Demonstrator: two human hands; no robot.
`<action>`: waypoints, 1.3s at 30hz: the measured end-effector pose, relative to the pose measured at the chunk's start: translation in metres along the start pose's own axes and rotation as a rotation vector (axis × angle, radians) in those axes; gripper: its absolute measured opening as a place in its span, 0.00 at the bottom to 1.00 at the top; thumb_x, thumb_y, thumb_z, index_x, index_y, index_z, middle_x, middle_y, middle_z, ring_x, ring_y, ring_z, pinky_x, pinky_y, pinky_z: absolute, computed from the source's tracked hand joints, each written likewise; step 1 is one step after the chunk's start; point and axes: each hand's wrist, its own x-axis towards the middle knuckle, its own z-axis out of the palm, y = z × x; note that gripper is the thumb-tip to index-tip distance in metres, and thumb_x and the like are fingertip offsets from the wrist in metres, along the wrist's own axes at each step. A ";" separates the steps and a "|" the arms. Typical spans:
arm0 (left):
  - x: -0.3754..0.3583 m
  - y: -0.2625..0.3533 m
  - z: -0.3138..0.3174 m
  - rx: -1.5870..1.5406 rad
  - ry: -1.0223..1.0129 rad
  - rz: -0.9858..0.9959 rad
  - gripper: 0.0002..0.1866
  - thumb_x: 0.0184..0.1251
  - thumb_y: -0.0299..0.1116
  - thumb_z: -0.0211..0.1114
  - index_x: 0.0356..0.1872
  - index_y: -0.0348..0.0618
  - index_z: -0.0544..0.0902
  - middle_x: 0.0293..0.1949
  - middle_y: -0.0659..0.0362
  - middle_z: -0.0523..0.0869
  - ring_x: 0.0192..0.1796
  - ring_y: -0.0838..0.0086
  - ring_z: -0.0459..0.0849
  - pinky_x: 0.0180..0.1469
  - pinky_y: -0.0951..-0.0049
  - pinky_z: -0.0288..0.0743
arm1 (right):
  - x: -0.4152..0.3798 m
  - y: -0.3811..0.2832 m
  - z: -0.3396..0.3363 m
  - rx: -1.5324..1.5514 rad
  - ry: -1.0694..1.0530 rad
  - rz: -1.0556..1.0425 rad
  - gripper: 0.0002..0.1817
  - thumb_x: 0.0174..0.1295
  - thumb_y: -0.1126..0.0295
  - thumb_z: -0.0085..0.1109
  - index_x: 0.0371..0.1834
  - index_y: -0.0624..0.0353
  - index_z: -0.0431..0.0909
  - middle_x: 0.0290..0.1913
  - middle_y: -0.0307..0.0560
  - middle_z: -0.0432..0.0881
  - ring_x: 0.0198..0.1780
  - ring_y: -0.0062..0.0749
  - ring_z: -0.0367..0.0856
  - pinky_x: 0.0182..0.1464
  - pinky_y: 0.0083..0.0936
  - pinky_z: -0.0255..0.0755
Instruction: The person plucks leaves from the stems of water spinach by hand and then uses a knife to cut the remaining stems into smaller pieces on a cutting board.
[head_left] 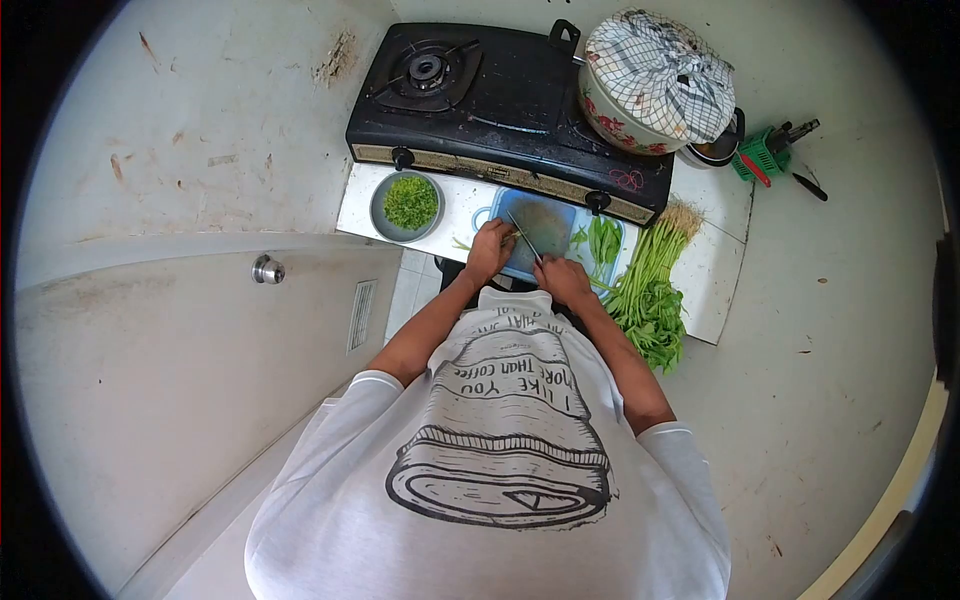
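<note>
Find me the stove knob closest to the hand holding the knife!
The right knob, near the flowery pot; the left knob is farther from that hand.

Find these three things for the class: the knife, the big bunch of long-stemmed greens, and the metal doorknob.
Knife (525,238): head view, middle of the blade.
Bunch of greens (652,268): head view, on the stems, between roots and leaves.
Doorknob (267,269): head view, on its metal surface.

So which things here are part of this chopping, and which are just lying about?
Part of it:
- knife, in the right hand
- chopping board
- big bunch of greens
- loose leaves
- probably the bowl of chopped greens

Apparently just there:
- stove
- cloth-covered pot
- green basket with utensils
</note>
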 end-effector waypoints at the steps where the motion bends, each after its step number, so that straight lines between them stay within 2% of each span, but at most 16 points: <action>1: 0.000 0.000 0.000 -0.008 0.003 -0.001 0.10 0.60 0.22 0.68 0.43 0.35 0.86 0.39 0.46 0.84 0.47 0.47 0.83 0.53 0.54 0.78 | 0.000 0.000 0.000 0.001 0.004 -0.007 0.22 0.75 0.55 0.49 0.41 0.65 0.84 0.35 0.66 0.89 0.38 0.60 0.90 0.45 0.51 0.84; 6: -0.001 0.001 -0.001 0.009 0.011 0.015 0.10 0.60 0.22 0.68 0.43 0.35 0.86 0.39 0.45 0.83 0.47 0.46 0.83 0.52 0.53 0.78 | 0.007 -0.002 0.004 0.006 0.006 0.003 0.21 0.74 0.56 0.50 0.41 0.65 0.84 0.35 0.65 0.89 0.38 0.60 0.90 0.44 0.51 0.84; 12: -0.001 -0.001 0.004 -0.010 0.009 -0.031 0.09 0.62 0.22 0.69 0.43 0.34 0.86 0.38 0.46 0.83 0.44 0.47 0.84 0.50 0.53 0.78 | 0.013 -0.004 0.005 -0.002 0.002 0.019 0.21 0.74 0.57 0.50 0.40 0.64 0.86 0.36 0.62 0.90 0.39 0.57 0.91 0.44 0.49 0.85; 15: -0.002 -0.002 0.005 -0.115 0.046 -0.107 0.08 0.62 0.22 0.70 0.43 0.34 0.87 0.37 0.46 0.83 0.43 0.48 0.85 0.47 0.55 0.80 | 0.002 -0.004 0.000 0.003 -0.026 0.014 0.21 0.75 0.57 0.50 0.39 0.64 0.86 0.37 0.62 0.90 0.40 0.56 0.91 0.44 0.49 0.85; 19: -0.003 -0.002 0.003 -0.017 0.010 -0.097 0.08 0.63 0.21 0.71 0.42 0.36 0.87 0.37 0.46 0.83 0.42 0.49 0.86 0.46 0.57 0.81 | 0.004 -0.001 0.007 0.017 0.000 -0.008 0.21 0.74 0.57 0.50 0.37 0.64 0.86 0.36 0.62 0.90 0.39 0.55 0.91 0.43 0.49 0.85; 22: 0.000 -0.005 0.006 -0.003 0.014 -0.104 0.08 0.63 0.21 0.71 0.42 0.37 0.88 0.37 0.46 0.83 0.42 0.49 0.86 0.46 0.57 0.81 | 0.015 -0.005 0.008 0.026 0.056 0.017 0.22 0.74 0.56 0.50 0.37 0.64 0.86 0.36 0.63 0.90 0.39 0.55 0.91 0.44 0.49 0.84; 24: -0.002 -0.006 0.006 -0.010 0.015 -0.102 0.08 0.63 0.21 0.71 0.42 0.37 0.88 0.37 0.46 0.83 0.42 0.49 0.86 0.46 0.57 0.80 | 0.014 -0.005 0.007 0.026 0.055 0.025 0.22 0.74 0.56 0.52 0.38 0.66 0.85 0.34 0.65 0.89 0.38 0.59 0.90 0.45 0.50 0.84; 28: -0.003 -0.004 0.005 0.008 0.013 -0.075 0.08 0.65 0.24 0.72 0.44 0.38 0.88 0.36 0.51 0.82 0.38 0.58 0.85 0.43 0.61 0.79 | 0.004 0.004 0.012 0.028 0.046 0.011 0.21 0.73 0.56 0.53 0.39 0.66 0.84 0.33 0.65 0.89 0.38 0.60 0.90 0.45 0.51 0.84; 39: -0.003 -0.004 0.004 0.037 0.029 -0.005 0.07 0.64 0.22 0.72 0.43 0.37 0.87 0.39 0.49 0.83 0.41 0.53 0.86 0.45 0.59 0.81 | 0.000 0.001 0.013 0.014 0.049 -0.011 0.21 0.74 0.55 0.53 0.40 0.66 0.83 0.33 0.63 0.89 0.37 0.57 0.90 0.42 0.49 0.84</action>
